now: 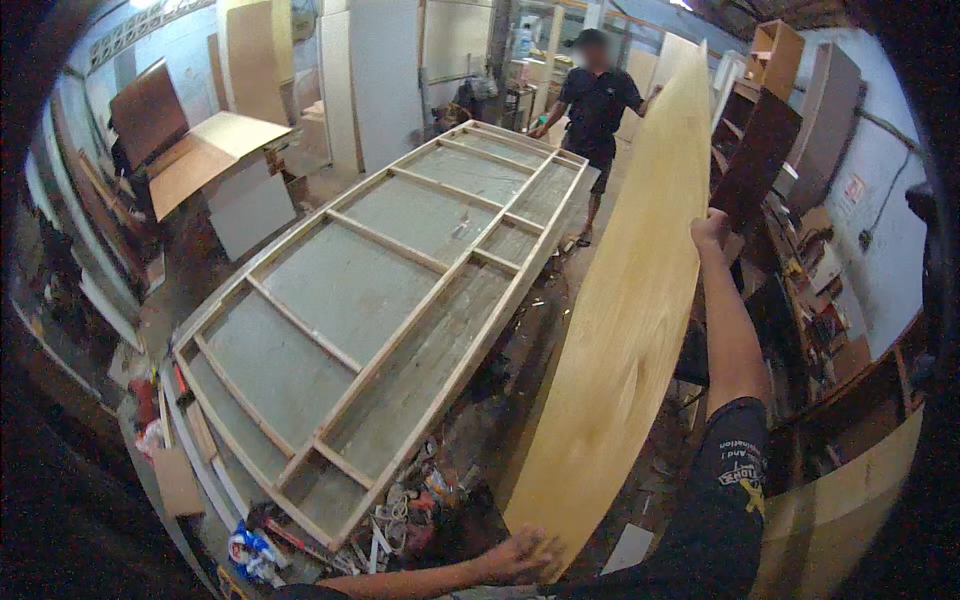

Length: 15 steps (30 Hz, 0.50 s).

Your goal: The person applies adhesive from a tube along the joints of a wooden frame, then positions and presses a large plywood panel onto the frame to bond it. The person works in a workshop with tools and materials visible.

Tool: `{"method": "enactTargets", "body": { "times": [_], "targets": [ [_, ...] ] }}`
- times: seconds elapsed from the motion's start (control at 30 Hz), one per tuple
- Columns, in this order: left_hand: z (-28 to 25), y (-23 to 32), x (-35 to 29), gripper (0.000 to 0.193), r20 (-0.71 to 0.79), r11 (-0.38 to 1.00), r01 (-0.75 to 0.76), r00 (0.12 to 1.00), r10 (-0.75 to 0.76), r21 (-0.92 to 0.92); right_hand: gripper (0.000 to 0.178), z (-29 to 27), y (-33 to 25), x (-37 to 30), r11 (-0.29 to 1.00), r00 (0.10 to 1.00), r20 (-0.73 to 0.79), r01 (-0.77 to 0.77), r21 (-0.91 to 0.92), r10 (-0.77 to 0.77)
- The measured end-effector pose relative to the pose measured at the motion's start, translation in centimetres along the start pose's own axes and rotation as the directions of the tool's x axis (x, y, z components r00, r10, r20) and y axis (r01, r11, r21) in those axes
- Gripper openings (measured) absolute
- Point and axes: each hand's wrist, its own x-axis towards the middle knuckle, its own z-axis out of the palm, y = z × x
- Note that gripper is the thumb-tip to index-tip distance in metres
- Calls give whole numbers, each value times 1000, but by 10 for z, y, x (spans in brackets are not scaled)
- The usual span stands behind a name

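Note:
A long, thin plywood sheet (620, 330) with a pale wood grain stands tilted to the right of a wooden frame. My right hand (710, 230) is raised and wrapped round its right edge, well up its length. Down at the near end, my left hand (525, 555) grips the sheet's lower left corner, its fingers slightly blurred over the face. A co-worker (597, 105) in dark clothes stands beyond, one hand at the sheet's far end and the other by the frame's far end. The slatted wooden frame (440, 290) lies flat on a large grey-topped table (320, 285).
Tools, cords and scraps (405, 520) clutter the table's near end, beside a blue-and-white plastic bag (252, 555). Brown boards (215, 155) lean at the back left. Shelving and cabinets (760, 150) line the right wall. Offcuts and debris lie on the floor between.

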Motion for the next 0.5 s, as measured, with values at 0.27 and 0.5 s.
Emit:
{"method": "enactTargets", "body": {
  "times": [0.27, 0.5],
  "targets": [
    [-64, 51, -47, 47, -154, 934, 351, 929, -338, 64, 37, -70, -56, -82, 982, 922, 341, 188, 19, -183],
    [-181, 144, 43, 30, -540, 931, 120, 837, 92, 345, 45, -226, -74, -446, 779, 292, 823, -281, 560, -487]
  ]
}}
